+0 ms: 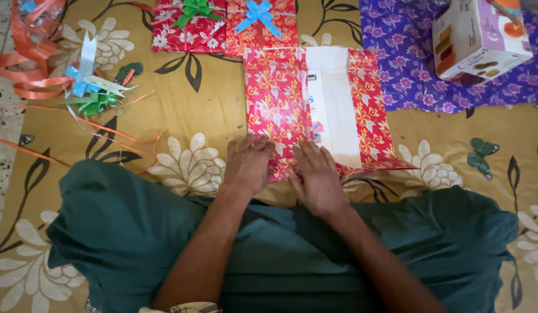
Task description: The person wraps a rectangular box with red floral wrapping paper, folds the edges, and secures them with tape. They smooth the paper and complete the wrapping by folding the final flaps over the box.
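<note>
The flat white box half-wrapped in red floral paper (315,107) lies on the tan flowered cloth (182,116), its near edge pressed under the left hand (248,164) and right hand (317,177), fingers flat and spread, two bowed red parcels (222,23) beyond it.

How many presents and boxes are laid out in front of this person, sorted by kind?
Finished red parcels with bows: 2, one with a green bow, one with a blue bow
Half-wrapped box in red paper, both hands pressing its near edge: 1
Unwrapped carton on purple paper: 1
Total: 4
</note>
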